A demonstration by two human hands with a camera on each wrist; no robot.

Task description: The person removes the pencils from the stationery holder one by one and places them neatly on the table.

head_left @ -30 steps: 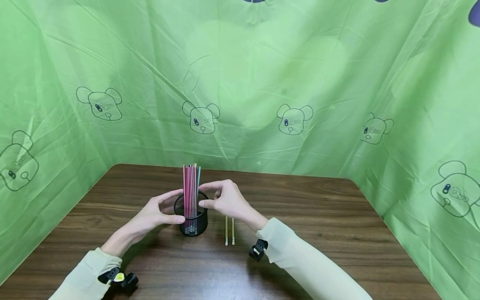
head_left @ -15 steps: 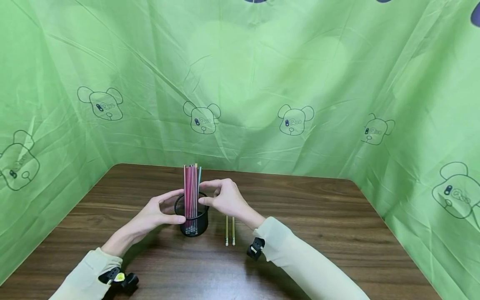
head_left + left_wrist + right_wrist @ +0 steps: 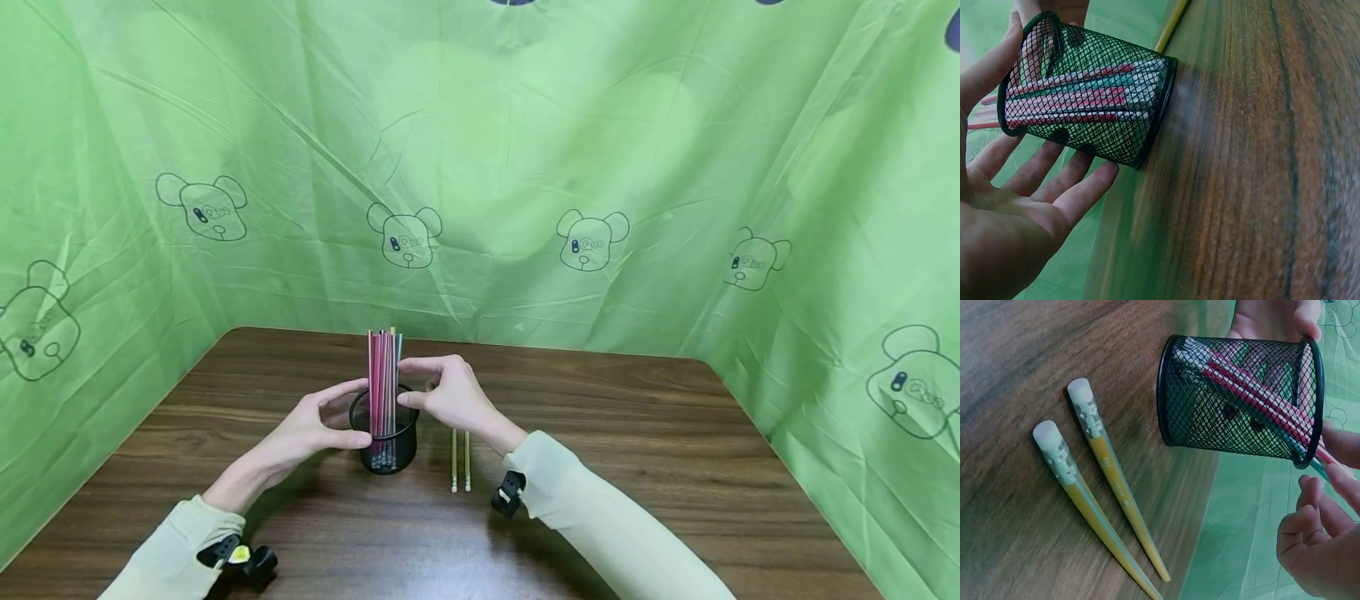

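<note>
A black mesh pencil cup (image 3: 390, 450) stands upright on the table. Several pink, red and teal pencils (image 3: 382, 383) stand in it, eraser ends down. My left hand (image 3: 296, 433) holds the cup from the left, thumb at the front of the rim and fingers behind; the left wrist view shows the fingers along its wall. My right hand (image 3: 457, 400) is at the right side of the bundle above the rim. In the right wrist view the pencils (image 3: 1260, 394) pass between its thumb and forefinger, while its other fingers are curled in.
Two yellow pencils (image 3: 1113, 481) lie side by side on the wooden table (image 3: 637, 442), right of the cup, partly under my right forearm. A green cloth (image 3: 487, 167) with bear outlines hangs behind and at both sides of the table.
My right hand has shifted slightly up along the pencils, its forearm a little to the left. My left hand, the cup and the yellow pencils stay in place.
</note>
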